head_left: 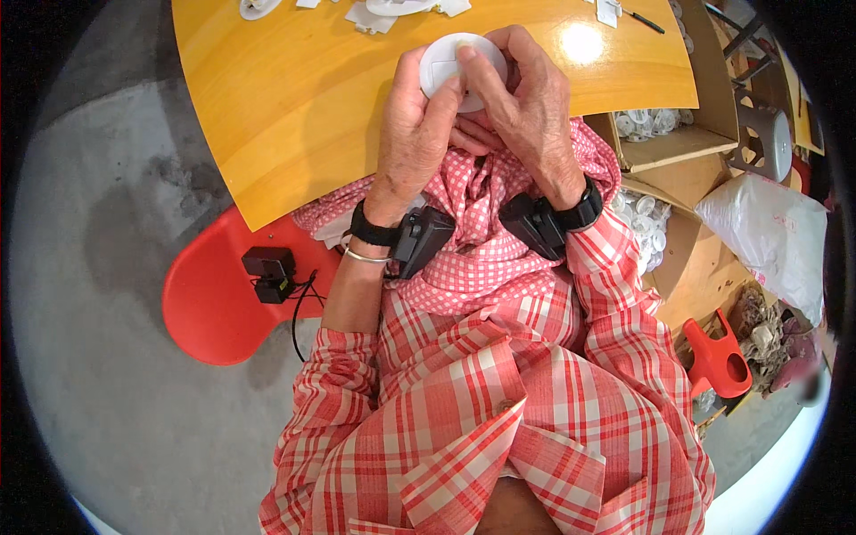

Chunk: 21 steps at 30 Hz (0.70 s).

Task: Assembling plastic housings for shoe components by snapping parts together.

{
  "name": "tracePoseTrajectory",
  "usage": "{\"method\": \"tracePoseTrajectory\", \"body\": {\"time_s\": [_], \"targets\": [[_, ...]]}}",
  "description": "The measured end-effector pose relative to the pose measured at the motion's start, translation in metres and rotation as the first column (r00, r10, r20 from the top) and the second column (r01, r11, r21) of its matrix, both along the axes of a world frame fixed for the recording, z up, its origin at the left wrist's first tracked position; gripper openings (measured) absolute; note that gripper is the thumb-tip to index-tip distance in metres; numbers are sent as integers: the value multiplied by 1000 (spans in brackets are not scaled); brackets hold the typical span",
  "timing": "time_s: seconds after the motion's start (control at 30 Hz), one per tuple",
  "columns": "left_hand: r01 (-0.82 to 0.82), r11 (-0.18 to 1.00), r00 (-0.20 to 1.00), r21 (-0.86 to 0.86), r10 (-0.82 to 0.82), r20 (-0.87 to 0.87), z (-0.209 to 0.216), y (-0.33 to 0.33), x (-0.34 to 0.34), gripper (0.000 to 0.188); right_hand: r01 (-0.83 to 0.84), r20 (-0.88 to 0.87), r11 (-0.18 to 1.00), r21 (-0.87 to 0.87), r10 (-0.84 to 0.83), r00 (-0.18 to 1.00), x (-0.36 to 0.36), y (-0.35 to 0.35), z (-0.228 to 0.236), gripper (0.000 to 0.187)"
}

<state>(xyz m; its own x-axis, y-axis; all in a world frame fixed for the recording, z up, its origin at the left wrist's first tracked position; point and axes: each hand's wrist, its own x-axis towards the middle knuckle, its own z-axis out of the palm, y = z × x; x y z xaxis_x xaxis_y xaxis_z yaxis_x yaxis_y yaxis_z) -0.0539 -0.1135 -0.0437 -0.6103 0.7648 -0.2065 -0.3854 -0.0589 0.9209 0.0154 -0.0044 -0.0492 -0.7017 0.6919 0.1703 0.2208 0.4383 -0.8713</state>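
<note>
A round white plastic disc [443, 61] is held between both hands above the edge of a yellow wooden table [294, 98]. My left hand [415, 134] grips its left and lower side. My right hand [526, 98] covers its right side, with the thumb pressing on the disc's face. Both wrists wear black bands with small black devices. My lap, in red and white checked cloth, lies below the hands.
White parts and paper scraps [374, 16] lie at the table's far edge, with a black pen [644, 21]. Cardboard boxes [664, 147] of white round parts stand at right, beside a plastic bag [771, 236]. A red seat [214, 303] carries a black box [267, 266].
</note>
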Motion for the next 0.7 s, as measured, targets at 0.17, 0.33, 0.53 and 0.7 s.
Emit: {"method": "tracePoseTrajectory", "body": {"time_s": [0.17,0.33,0.53,0.7], "targets": [[-9,998,988,-65,-1,-155,-11,-4,0,32,14,-44,1000,-1,-14,999,0,-4,-8,31],[43,999,996,1,-43,84,4,-4,-5,35,-87,-64,985,-151,78,995,7,3,-1,28],[21,1000,986,-23,-17,168,12,-2,-5,38,-163,-55,955,-248,154,987,14,4,6,26],[-122,980,993,-154,121,-16,14,6,-3,32,-217,-65,962,-166,209,976,16,5,-6,32]]}}
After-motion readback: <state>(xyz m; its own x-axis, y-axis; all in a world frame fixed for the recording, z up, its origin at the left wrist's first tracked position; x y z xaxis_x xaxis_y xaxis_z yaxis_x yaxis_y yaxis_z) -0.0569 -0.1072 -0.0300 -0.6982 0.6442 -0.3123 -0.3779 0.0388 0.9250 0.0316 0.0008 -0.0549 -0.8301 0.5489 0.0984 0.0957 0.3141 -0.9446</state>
